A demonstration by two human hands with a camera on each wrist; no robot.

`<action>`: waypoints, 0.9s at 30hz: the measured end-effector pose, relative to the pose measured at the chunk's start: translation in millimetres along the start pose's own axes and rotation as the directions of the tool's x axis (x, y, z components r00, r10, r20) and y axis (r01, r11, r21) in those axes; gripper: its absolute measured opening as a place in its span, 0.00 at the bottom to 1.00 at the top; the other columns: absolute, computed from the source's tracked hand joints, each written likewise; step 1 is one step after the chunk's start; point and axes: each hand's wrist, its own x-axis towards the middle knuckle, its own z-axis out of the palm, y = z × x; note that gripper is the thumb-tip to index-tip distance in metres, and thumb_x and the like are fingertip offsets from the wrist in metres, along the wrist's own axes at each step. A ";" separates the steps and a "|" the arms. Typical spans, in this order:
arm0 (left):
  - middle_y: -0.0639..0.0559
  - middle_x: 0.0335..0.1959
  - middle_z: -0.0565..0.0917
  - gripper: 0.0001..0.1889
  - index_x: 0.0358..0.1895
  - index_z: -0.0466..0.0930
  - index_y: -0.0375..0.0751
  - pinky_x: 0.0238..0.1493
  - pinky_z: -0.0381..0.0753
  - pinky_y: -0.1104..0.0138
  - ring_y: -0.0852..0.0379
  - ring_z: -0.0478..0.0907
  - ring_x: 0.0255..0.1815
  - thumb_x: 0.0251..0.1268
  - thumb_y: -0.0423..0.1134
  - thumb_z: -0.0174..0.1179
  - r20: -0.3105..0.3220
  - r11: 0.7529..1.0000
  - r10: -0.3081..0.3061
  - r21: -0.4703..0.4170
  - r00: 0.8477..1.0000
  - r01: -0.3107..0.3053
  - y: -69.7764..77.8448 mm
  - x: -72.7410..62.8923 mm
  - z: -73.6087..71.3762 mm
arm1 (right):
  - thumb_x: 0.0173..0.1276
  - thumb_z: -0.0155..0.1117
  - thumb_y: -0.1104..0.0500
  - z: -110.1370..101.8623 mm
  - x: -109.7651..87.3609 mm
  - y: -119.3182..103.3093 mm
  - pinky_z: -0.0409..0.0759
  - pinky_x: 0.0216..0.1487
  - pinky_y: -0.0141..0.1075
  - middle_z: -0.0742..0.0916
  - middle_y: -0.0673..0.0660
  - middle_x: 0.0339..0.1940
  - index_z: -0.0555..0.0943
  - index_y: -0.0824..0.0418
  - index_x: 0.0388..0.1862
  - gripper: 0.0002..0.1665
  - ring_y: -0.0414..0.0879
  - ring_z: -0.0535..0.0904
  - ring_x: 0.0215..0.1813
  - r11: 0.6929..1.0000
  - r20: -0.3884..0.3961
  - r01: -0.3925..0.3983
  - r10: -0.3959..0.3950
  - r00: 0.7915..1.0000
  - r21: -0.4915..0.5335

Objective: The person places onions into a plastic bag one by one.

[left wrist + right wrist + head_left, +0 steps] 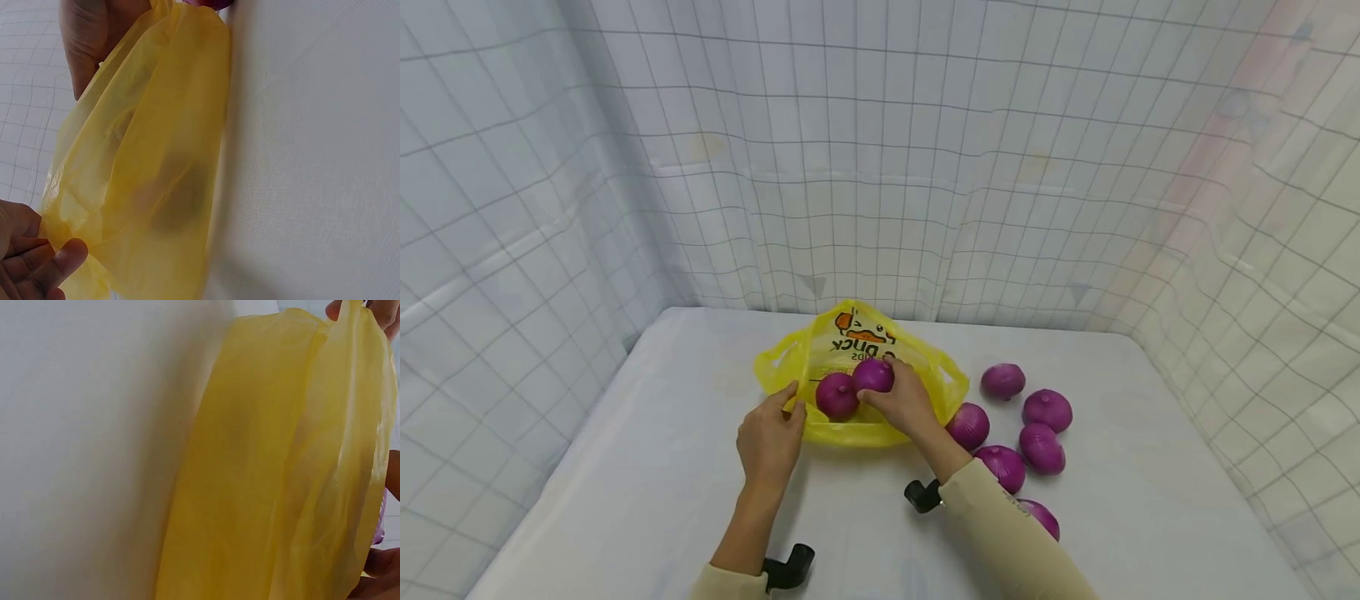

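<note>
A yellow plastic bag (850,434) with a duck print lies with its mouth spread toward me. My left hand (771,439) pinches the left edge of that mouth between thumb and fingers; the left wrist view shows the same hand (34,259) on the thin yellow film. Over the opening, my right hand (906,403) grips a purple onion (872,377). Another purple onion (837,396) sits inside the bag, just left of the held one. In the right wrist view the bag's side (250,462) hides most of the right hand (381,575).
Several purple onions lie right of the bag, among them one at the back (1003,381) and one beneath my right forearm (1000,468). The white table (647,467) meets grid-patterned sheets (865,167) at the back and both sides.
</note>
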 end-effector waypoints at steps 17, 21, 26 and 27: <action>0.42 0.38 0.88 0.16 0.50 0.83 0.40 0.17 0.72 0.66 0.50 0.84 0.24 0.57 0.36 0.61 0.000 1.000 0.002 0.007 1.000 -0.002 -0.9 0.0 2.1 | 0.54 0.71 0.47 -4.0 -9.5 -0.9 0.66 0.68 0.50 0.74 0.59 0.66 0.66 0.57 0.69 0.44 0.55 0.69 0.66 0.997 -0.031 0.069 -0.070 0.997 -0.027; 0.42 0.39 0.88 0.16 0.50 0.83 0.40 0.19 0.73 0.64 0.49 0.85 0.25 0.57 0.37 0.61 -0.009 1.000 -0.002 0.004 1.000 0.002 -1.3 0.9 2.3 | 0.55 0.71 0.47 -10.3 -15.3 -7.1 0.65 0.68 0.50 0.73 0.58 0.67 0.66 0.57 0.69 0.44 0.55 0.69 0.68 0.993 -0.040 0.115 -0.115 0.993 -0.012; 0.41 0.41 0.87 0.16 0.50 0.83 0.40 0.19 0.74 0.63 0.48 0.85 0.25 0.57 0.37 0.61 -0.011 1.000 -0.004 0.006 1.000 0.004 -2.4 1.5 2.4 | 0.55 0.70 0.48 -21.6 -24.6 -14.4 0.65 0.68 0.49 0.73 0.58 0.67 0.66 0.56 0.69 0.44 0.54 0.69 0.67 0.987 -0.063 0.164 -0.163 0.985 0.007; 0.41 0.42 0.87 0.16 0.50 0.83 0.40 0.19 0.74 0.63 0.48 0.85 0.26 0.58 0.37 0.61 -0.011 1.000 -0.004 0.007 1.000 0.004 -2.6 1.4 2.4 | 0.55 0.70 0.48 -23.9 -26.5 -15.5 0.66 0.68 0.49 0.73 0.58 0.67 0.66 0.56 0.69 0.43 0.54 0.69 0.67 0.985 -0.069 0.172 -0.171 0.983 0.008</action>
